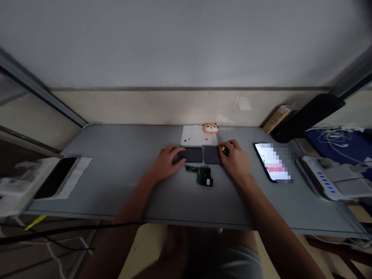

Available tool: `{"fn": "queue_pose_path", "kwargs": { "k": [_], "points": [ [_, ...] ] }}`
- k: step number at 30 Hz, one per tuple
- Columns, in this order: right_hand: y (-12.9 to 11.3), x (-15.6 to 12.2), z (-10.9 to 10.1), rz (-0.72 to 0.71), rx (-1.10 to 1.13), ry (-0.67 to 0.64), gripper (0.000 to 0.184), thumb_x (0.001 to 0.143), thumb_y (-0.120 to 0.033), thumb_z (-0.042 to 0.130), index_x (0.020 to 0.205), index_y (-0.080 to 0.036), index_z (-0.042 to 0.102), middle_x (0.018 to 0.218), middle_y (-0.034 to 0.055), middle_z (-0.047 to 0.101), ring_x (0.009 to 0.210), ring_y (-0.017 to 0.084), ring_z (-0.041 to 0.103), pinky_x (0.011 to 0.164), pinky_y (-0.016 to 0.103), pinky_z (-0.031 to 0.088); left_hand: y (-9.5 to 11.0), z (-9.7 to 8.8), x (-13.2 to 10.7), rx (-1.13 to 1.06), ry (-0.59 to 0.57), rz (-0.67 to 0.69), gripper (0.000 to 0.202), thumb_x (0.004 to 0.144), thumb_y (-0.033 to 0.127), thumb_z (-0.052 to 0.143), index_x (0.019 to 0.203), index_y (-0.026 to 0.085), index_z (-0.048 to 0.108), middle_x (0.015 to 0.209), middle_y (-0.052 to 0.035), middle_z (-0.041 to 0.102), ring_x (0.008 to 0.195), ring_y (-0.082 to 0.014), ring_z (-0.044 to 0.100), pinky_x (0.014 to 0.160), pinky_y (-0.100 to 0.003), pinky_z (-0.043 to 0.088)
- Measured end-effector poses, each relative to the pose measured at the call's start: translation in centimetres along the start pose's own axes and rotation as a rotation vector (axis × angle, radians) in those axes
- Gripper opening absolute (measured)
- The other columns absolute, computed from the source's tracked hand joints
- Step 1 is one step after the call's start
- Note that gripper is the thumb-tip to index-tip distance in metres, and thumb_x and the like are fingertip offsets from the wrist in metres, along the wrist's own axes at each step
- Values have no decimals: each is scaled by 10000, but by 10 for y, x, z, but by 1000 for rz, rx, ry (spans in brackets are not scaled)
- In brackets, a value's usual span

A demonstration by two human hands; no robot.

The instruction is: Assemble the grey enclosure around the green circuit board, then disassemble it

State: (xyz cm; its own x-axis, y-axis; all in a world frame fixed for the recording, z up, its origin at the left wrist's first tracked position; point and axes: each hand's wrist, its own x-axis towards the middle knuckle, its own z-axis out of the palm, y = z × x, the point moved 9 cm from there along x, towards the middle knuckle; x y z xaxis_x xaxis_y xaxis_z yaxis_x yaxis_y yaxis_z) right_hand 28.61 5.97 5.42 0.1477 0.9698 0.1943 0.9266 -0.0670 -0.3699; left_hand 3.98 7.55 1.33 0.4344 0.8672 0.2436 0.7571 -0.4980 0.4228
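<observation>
Two dark grey flat case halves lie side by side on the grey table (122, 182): the left half (192, 154) and the right half (212, 154). My left hand (167, 161) rests on the left end of the left half, fingers curled over its edge. My right hand (236, 158) sits at the right half's right edge, closed round a small tool with a yellow and black handle (223, 149). A green circuit board (200, 173) with a black part lies just in front of the halves, between my hands.
A white paper sheet (195, 136) with tiny dark screws and an orange animal-shaped object (210, 128) lie behind the halves. A lit phone (272, 162) lies to the right, a white device with blue lights (322, 178) beyond it. A dark phone on a white cloth (56, 176) lies far left.
</observation>
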Motion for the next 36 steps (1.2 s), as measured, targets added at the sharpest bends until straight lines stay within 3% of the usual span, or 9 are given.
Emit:
{"fn": "queue_pose_path", "kwargs": {
  "k": [10, 14, 17, 20, 23, 30, 36],
  "points": [
    [-1, -3, -1, -9, 1, 26, 274, 1020, -319, 528, 1124, -269, 776, 1247, 78, 693, 765, 198, 674, 606, 311, 406, -3, 0, 2, -8, 26, -14, 321, 1013, 364, 580, 1310, 267, 649, 1194, -75, 671, 1208, -279, 602, 1081, -455, 443],
    [-7, -7, -10, -68, 14, 122, 273, 1007, -299, 532, 1113, -249, 780, 1183, 91, 700, 729, 183, 660, 587, 293, 402, -3, 0, 2, -29, 38, -15, 320, 1009, 371, 581, 1304, 269, 651, 1195, -71, 679, 1208, -277, 606, 1078, -455, 452],
    [-29, -24, -11, -268, 19, 163, 267, 987, -273, 531, 1067, -233, 783, 1096, 83, 714, 700, 163, 646, 585, 279, 415, -2, -3, 3, -46, 41, -17, 320, 1014, 374, 569, 1299, 257, 656, 1172, -72, 687, 1186, -272, 618, 1080, -453, 455],
    [-54, -57, -2, -552, 12, 106, 232, 949, -235, 569, 1055, -241, 776, 1041, 63, 723, 703, 148, 649, 609, 266, 440, -2, -4, 3, -69, 44, -23, 332, 1029, 380, 539, 1315, 253, 648, 1149, -71, 696, 1149, -264, 635, 1074, -451, 465],
    [-61, -88, 7, -687, -2, 65, 204, 951, -239, 577, 1021, -242, 769, 1064, 62, 722, 636, 129, 620, 592, 272, 447, -6, -5, 4, -100, 67, -35, 386, 1054, 375, 481, 1403, 245, 582, 1193, -85, 700, 1133, -260, 647, 1057, -450, 478],
    [-53, -104, 18, -646, 30, -39, 236, 1001, -275, 535, 1117, -241, 738, 1224, 112, 674, 712, 159, 662, 609, 297, 514, -14, -7, 3, -169, 158, -20, 476, 1068, 377, 444, 1497, 172, 449, 1051, -94, 700, 996, -245, 672, 1000, -456, 510],
    [-53, -101, 19, -604, 76, -103, 240, 990, -315, 559, 1156, -254, 722, 1343, 123, 652, 844, 216, 725, 686, 354, 585, -17, -11, 3, -282, 219, -29, 472, 1038, 312, 491, 1489, 188, 432, 975, -50, 663, 830, -171, 639, 874, -349, 558]
  ]
}}
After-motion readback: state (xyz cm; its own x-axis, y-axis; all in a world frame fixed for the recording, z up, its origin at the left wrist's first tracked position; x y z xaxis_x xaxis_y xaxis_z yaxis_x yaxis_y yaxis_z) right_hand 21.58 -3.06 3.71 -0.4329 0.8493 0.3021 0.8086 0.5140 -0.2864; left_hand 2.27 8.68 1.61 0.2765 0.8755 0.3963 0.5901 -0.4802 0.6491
